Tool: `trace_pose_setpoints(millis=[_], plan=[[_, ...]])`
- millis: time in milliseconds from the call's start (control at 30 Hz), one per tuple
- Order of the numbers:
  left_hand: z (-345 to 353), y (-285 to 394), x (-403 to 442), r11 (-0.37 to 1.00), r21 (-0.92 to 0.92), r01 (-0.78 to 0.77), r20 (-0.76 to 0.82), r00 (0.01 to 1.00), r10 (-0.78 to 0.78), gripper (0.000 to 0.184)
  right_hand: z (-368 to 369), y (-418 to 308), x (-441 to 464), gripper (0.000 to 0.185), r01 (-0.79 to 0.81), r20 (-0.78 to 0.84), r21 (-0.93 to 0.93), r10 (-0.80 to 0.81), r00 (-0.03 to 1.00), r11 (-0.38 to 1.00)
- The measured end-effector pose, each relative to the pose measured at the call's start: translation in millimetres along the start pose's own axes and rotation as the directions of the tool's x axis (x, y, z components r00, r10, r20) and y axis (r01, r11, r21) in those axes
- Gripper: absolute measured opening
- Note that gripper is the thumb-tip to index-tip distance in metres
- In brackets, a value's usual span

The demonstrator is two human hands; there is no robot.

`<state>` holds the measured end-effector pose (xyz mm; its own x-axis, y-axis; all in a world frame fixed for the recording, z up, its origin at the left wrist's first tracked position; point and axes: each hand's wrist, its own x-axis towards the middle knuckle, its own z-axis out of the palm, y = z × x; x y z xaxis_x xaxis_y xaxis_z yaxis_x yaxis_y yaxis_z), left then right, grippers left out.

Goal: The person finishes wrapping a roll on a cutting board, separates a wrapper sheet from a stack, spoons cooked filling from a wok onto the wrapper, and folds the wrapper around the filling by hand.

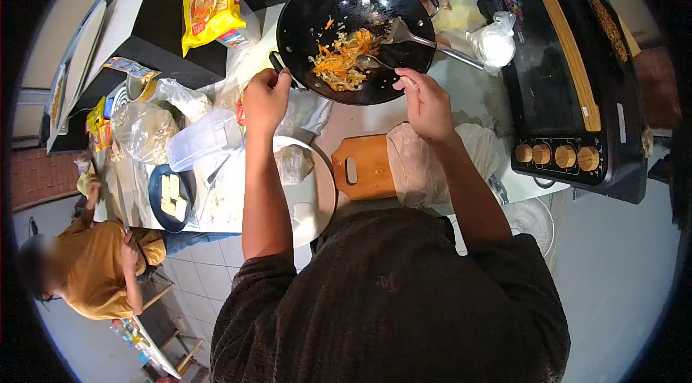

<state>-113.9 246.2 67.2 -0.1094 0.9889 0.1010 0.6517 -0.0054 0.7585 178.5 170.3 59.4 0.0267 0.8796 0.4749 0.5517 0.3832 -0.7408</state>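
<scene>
A black wok (310, 15) holds shredded food (339, 62) with orange and pale strips. My left hand (267, 98) is closed round the wok's left handle. At the lower right rim, my right hand (425, 102) pinches the handle of a spoon, whose bowl (367, 61) rests on the food. A metal spatula (400, 33) leans in the wok, its handle reaching over the right rim. Below the wok lie an orange cutting board (371, 167) and a pale cloth (414, 167).
An oven (569, 95) with wooden knobs stands at the right. At the left are a yellow noodle packet (210, 5), a clear plastic container (205, 139) and a dark dish (160, 217) with pale pieces. Another person (108, 268) sits at the lower left.
</scene>
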Motion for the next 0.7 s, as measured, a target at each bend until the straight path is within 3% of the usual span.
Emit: trace_pose_setpoints(millis=[267,467,533,700], plan=[[3,-3,-3,0.998,-0.052,-0.024,0.006,1.000,0.024,0.038,6,-9,-7,0.023,-0.253,0.047,0.046,0.251,0.967,0.966],[-5,31,-13,1.000,0.023,0.010,-0.002,1.000,-0.010,0.039,30,-12,-15,0.029,-0.399,-0.121,0.133,0.415,0.902,0.907],[-3,31,-12,1.000,0.021,0.023,0.010,1.000,-0.023,0.039,36,-12,-6,0.032,-0.531,-0.100,0.233,0.563,0.820,0.815],[-2,31,-13,1.000,0.024,-0.020,-0.009,1.000,0.020,0.040,47,-12,4,0.031,-0.633,-0.007,0.439,0.707,0.707,0.638]])
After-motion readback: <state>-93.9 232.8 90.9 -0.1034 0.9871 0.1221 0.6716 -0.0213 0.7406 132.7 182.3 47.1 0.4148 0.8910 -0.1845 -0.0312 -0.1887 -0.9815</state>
